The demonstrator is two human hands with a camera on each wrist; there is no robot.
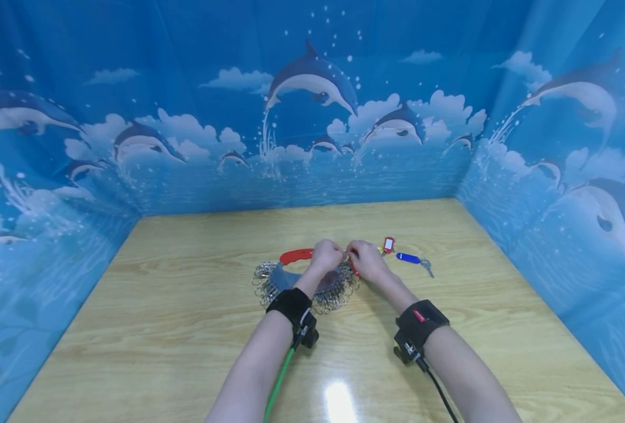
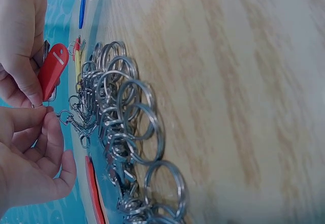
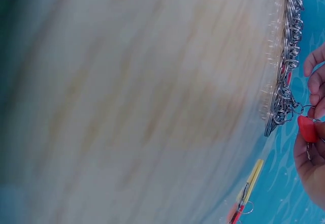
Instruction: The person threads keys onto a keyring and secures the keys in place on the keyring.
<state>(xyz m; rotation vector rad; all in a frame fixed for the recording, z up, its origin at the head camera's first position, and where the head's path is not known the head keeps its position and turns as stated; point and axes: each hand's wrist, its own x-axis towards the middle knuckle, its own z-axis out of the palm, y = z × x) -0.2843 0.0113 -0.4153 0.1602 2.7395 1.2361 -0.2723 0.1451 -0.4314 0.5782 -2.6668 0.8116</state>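
My left hand pinches a small metal ring, which links to the bunch of key rings in the right wrist view. Close beside it, my right hand holds a red key tag; part of a key shows behind the tag in the left wrist view. The fingertips of both hands meet at the tag's wire loop, and they partly cover it. Under the left hand lies a key ring holder with a red handle, a grey plate and many metal rings around its edge.
Right of the hands, a blue key tag with a key lies on the wooden table. A red-framed tag and a yellow tag lie close by. Blue dolphin-print curtains border the table's back and sides.
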